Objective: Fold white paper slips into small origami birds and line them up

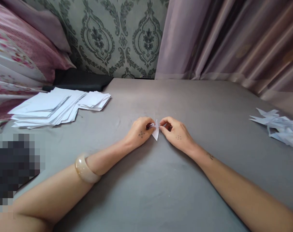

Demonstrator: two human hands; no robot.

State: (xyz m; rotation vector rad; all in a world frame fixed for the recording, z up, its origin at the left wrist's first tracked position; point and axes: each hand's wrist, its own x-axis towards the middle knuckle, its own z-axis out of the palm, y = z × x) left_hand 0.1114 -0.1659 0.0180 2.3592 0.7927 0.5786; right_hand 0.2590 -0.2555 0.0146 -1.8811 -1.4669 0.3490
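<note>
A small piece of white folded paper, pointed at top and bottom, is held just above the grey cloth in the middle of the view. My left hand pinches its left side between thumb and fingers, hiding part of it. At the paper's right edge is my right hand, thumb and forefinger brought together in a pinch on it. How much paper lies between those fingertips is hard to see. A pale bangle circles my left forearm.
Stacks of white paper sheets and smaller sheets lie at the left, before a black cloth. Several folded paper pieces are heaped at the far right. Grey cloth covers the surface; curtains hang behind.
</note>
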